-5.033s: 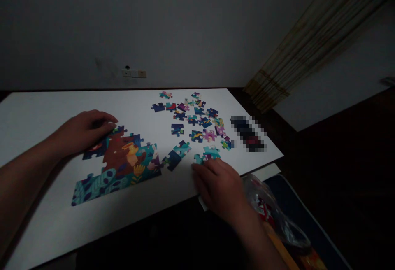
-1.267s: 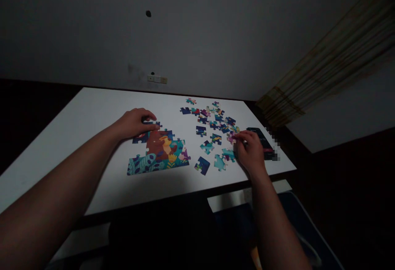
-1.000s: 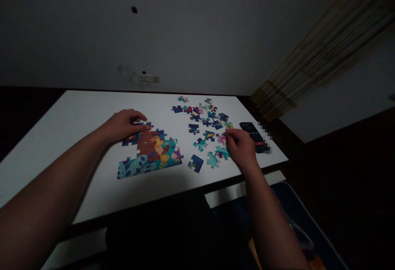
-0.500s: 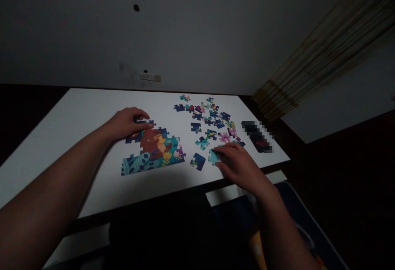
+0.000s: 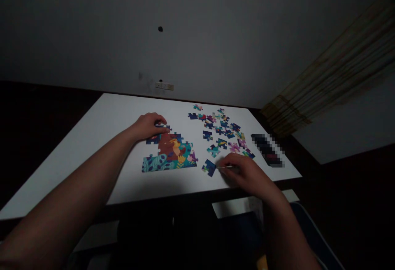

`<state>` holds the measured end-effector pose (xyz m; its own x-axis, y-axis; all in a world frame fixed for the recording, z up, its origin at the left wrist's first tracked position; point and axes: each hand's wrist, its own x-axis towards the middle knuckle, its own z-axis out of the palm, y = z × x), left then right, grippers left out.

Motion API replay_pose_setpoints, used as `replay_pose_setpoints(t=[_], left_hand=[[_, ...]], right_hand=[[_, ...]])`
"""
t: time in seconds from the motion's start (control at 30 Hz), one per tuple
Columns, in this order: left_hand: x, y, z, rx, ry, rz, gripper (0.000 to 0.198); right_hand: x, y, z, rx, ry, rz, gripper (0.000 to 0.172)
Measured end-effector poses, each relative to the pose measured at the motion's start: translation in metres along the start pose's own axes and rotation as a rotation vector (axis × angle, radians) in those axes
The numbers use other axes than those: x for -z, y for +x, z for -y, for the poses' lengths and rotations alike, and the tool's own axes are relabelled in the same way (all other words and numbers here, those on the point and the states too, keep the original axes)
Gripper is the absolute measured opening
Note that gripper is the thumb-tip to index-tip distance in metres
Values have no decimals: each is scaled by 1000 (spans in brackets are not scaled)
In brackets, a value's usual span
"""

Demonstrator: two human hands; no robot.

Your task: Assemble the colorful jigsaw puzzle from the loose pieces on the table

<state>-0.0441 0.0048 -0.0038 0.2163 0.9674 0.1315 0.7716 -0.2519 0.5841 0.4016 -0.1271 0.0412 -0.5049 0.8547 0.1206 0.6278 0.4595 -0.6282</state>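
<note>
"Cardboard picture first: how much of it is joined?"

"One joined patch [image 5: 171,154] lies on the white table [image 5: 123,109]. Its bottom edge is straight, and its top and right sides are ragged. To the right of the patch a scatter of loose pieces [image 5: 220,130] lies unjoined. There look to be more of them than the patch holds, so I'd judge the larger share is left to fit."

"And the hands?"

"The left hand [image 5: 150,125] lies on the patch's upper left corner, fingers loosely bent, gripping nothing I can see. The right hand [image 5: 247,174] is low and to the right of the patch, fingertips drawn together. They sit just right of a dark blue piece [image 5: 209,167], which lies a little apart from the patch's lower right corner. Something thin and pale shows at the fingertips, but it's too dim to tell whether they are clamped on a piece."

"What has changed?"

"Half a second ago those fingers rested on a teal piece right of the patch. That piece no longer lies there, and the hand has drawn back and down. The left hand has not shifted, and the patch looks no larger than five seconds ago. The dark flat thing [image 5: 267,150] far right of the patch is as it was."
</note>
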Motion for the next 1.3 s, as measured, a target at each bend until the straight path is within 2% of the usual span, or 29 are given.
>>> replay_pose_setpoints(t=[0.07,0.1,0.2,0.3,0.4,0.73,0.97,1.1,1.2,1.3], left_hand=[[0,1,0,4,-6,5,51],[0,1,0,3,-6,9,52],[1,0,0,2,5,4,52],[1,-1,-1,4,8,-5,52],[1,-2,-3,-4,12,-3,52],[-1,1,-4,-23,56,3,50],[-1,0,-5,-15,70,12,50],[2,-1,-8,-5,75,24,52],[3,-2,-11,4,76,38,52],[4,-3,-12,10,65,33,50]], right_hand=[[-8,12,9,-48,32,-125,8],[-15,21,13,-75,74,-197,9],[-42,54,17,-163,383,-351,28],[-65,85,14,-261,418,-372,41],[-74,99,10,-276,236,-348,40],[-57,101,15,-187,-120,-113,28],[-57,96,23,-174,-318,-73,26],[-60,89,28,-56,-325,-127,23],[-59,74,27,22,-272,-281,32],[-54,46,18,27,-174,-432,34]])
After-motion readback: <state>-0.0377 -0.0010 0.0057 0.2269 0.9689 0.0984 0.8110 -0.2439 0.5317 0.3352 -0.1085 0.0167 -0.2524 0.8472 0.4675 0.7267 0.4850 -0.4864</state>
